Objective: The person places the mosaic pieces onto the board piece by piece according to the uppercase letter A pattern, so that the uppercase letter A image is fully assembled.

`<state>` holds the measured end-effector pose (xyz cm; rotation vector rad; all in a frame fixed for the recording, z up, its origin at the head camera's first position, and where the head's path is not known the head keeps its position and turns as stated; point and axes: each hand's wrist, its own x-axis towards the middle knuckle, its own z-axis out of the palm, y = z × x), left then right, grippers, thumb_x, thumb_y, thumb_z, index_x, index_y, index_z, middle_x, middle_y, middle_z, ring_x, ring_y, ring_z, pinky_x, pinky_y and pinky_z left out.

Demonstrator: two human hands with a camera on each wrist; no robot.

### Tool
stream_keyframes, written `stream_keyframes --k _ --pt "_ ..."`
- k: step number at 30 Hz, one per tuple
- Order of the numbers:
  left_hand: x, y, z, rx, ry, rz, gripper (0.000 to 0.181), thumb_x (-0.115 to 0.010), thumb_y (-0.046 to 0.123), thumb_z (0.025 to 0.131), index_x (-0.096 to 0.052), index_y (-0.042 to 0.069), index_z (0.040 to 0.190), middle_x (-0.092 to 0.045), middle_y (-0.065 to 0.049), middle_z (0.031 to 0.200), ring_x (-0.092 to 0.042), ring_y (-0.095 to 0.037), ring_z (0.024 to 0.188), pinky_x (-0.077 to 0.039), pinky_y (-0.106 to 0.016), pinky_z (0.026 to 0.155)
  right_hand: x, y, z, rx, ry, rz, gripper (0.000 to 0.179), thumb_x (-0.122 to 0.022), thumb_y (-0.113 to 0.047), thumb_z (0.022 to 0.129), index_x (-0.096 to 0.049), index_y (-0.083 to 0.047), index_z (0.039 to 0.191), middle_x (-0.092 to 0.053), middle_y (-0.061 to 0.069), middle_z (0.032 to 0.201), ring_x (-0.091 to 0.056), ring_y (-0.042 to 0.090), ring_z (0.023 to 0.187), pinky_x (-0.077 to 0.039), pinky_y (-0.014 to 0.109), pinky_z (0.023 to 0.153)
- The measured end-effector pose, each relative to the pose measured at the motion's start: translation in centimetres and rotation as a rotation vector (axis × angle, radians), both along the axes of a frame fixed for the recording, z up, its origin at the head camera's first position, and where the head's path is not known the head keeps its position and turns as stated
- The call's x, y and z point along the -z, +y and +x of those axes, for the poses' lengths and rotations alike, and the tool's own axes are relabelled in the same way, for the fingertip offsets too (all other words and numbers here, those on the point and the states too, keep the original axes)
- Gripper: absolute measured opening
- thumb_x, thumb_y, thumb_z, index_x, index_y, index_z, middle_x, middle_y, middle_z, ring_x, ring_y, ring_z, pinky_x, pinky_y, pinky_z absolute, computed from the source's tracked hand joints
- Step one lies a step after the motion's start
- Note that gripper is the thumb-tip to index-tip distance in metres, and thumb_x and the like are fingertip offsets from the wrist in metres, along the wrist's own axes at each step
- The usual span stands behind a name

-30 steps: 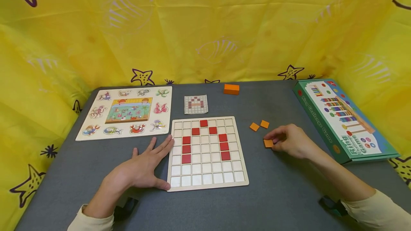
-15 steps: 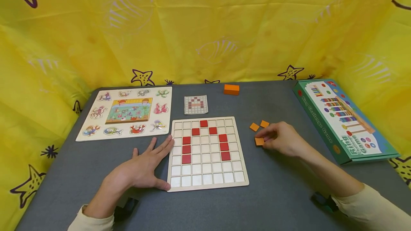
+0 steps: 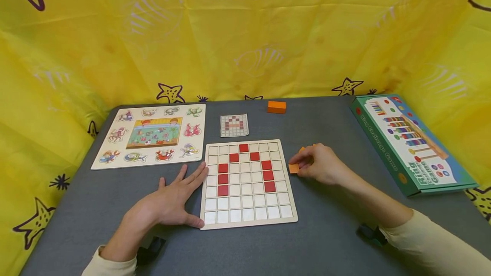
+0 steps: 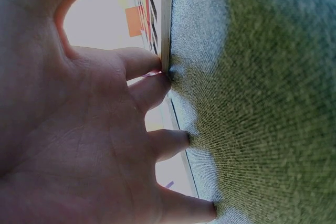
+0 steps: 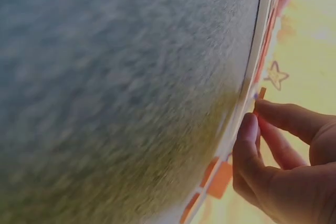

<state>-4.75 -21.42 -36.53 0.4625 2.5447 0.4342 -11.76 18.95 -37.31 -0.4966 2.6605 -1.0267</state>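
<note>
My right hand (image 3: 320, 164) pinches a small orange square tile (image 3: 293, 168) between thumb and fingertips, just beyond the right edge of a pale wooden grid board (image 3: 247, 201). In the right wrist view the pinched tile (image 5: 262, 93) shows as a thin edge. Several red tiles, such as the topmost one (image 3: 244, 148), lie in the board's cells in an arch. My left hand (image 3: 168, 199) spreads its fingers, fingertips and thumb touching the board's left edge. Another orange tile (image 3: 301, 149) peeks out behind my right hand, which covers most of what lies there.
Behind the board lies a small pattern card (image 3: 234, 125), with an orange block (image 3: 276, 107) to its right. A sea-animal puzzle board (image 3: 115, 148) is at the left. The green game box (image 3: 406, 144) takes up the right side. A yellow curtain (image 3: 245, 33) encloses the table.
My right hand has slid left with the orange tile, from beside the loose tiles to near the board's right edge, now covering most of those tiles. My left hand stays put.
</note>
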Motion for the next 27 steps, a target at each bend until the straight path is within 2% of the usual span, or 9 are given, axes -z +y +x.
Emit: stream_keyframes --k 12,21,27 --pt "0.1 -0.1 0.1 -0.005 -0.002 0.006 0.135 -0.092 0.061 0.068 -0.011 0.024 0.17 -0.002 -0.001 0.178 -0.001 -0.054 0.158 -0.004 -0.094 0.099 -0.3 -3.0 -0.2 -0.077 -0.028 -0.067 0.027 -0.082 0.001 0.079 -0.082 -0.005 0.105 -0.077 0.005 0.097 -0.066 0.013 0.081 -0.056 0.023 0.074" --pt "0.1 -0.1 -0.1 -0.009 -0.016 0.005 0.135 -0.092 0.06 0.068 -0.011 0.024 0.17 -0.001 -0.001 0.178 0.001 -0.053 0.158 -0.003 -0.094 0.099 -0.8 -5.3 -0.1 -0.087 -0.022 -0.022 0.023 -0.088 -0.008 0.08 -0.084 -0.013 0.102 -0.077 -0.004 0.093 -0.065 0.01 0.079 -0.055 0.027 0.074" --pt "0.1 -0.1 -0.1 -0.006 -0.014 0.002 0.135 -0.091 0.061 0.068 -0.01 0.024 0.17 -0.001 -0.001 0.178 0.0 -0.054 0.158 -0.003 -0.094 0.099 -1.0 -6.4 -0.1 -0.097 -0.014 -0.028 0.028 -0.08 0.001 0.077 -0.084 -0.015 0.1 -0.076 -0.005 0.09 -0.065 0.01 0.079 -0.054 0.027 0.074"
